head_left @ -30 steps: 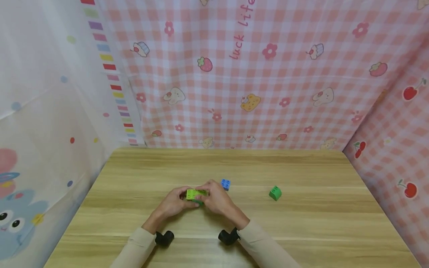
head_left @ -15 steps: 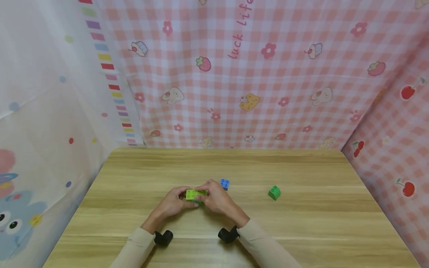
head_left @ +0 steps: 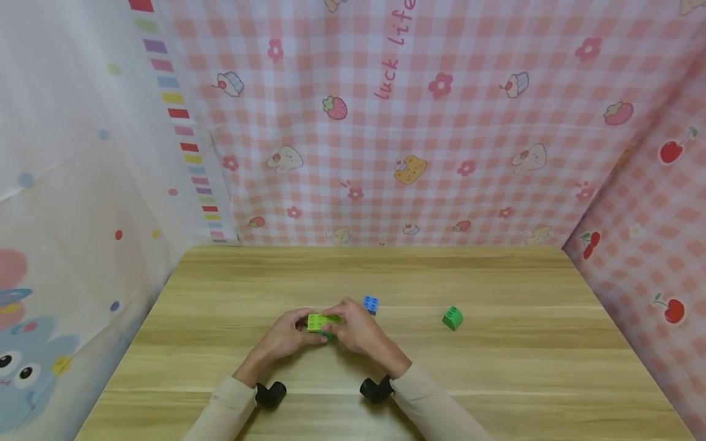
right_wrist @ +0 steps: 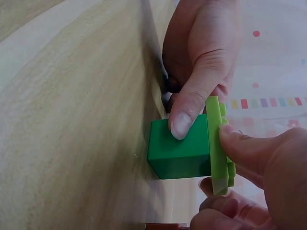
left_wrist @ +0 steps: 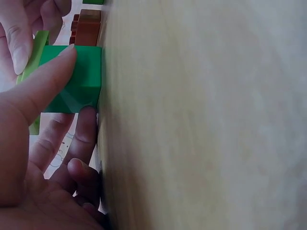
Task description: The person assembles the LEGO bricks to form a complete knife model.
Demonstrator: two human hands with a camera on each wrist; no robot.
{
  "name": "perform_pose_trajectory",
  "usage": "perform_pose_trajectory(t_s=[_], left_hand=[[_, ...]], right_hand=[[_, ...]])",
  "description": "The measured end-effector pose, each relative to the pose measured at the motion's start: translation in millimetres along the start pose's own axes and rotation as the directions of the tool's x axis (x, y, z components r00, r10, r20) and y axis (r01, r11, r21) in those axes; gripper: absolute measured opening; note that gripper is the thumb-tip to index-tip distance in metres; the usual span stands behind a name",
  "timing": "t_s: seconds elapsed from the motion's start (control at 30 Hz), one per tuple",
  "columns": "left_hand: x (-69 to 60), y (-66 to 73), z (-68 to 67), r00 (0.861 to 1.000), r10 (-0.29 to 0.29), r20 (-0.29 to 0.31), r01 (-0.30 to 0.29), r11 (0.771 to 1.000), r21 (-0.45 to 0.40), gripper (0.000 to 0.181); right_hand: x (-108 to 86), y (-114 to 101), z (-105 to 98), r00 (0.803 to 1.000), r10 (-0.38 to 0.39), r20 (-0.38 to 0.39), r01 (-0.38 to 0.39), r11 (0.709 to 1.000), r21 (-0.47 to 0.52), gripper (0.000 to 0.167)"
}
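Note:
My left hand [head_left: 287, 334] grips a green toy brick [right_wrist: 177, 148], its thumb on one side and fingers on the other. A thin lime-green studded plate [right_wrist: 217, 148] lies across the top of that brick and sticks out past its edges. Whether the two are fully pressed together I cannot tell. My right hand [head_left: 355, 327] pinches the plate at one end, with the thumb [right_wrist: 232, 139] on the studded face. In the left wrist view the green brick's underside is at or very near the table surface.
A blue brick [head_left: 371, 305] stands just beyond the right hand. Farther right sits a green brick with a curved side [head_left: 453, 318]. The left wrist view also has a reddish-brown studded brick [left_wrist: 88, 28], hidden in the head view. The wooden table [head_left: 524, 367] meets patterned cloth at its back.
Both hands keep their hold on the plate and brick with hardly any movement. The view shifts slightly; the blue brick and curved green brick stay where they were.

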State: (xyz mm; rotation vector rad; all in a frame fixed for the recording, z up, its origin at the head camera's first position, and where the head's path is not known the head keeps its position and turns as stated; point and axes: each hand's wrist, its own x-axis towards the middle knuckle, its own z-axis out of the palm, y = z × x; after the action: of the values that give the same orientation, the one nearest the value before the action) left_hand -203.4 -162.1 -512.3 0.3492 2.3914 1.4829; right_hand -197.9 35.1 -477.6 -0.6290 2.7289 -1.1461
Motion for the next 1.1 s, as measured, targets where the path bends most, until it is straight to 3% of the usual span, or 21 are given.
perform_pose_trajectory(t_s=[0.6,0.77,1.1], left_hand=[[-0.2,1.4,0.2,1.0,-0.006,0.001,0.006,1.0,-0.008,0.035],[-0.4,1.0,0.2,1.0,-0.004,0.002,0.004,1.0,0.003,0.035],[1.3,0.2,1.0,0.999,-0.035,0.003,0.035,0.999,-0.02,0.043]], right_hand=[[0.1,3,-3,0.999,-0.034,0.02,0.034,0.999,-0.004,0.03],[-4.5,2,-5,0.999,-0.042,0.031,0.042,0.999,-0.019,0.039],[-26.1,14,-35,0.997,-0.074,-0.026,0.076,0.99,0.119,0.04]])
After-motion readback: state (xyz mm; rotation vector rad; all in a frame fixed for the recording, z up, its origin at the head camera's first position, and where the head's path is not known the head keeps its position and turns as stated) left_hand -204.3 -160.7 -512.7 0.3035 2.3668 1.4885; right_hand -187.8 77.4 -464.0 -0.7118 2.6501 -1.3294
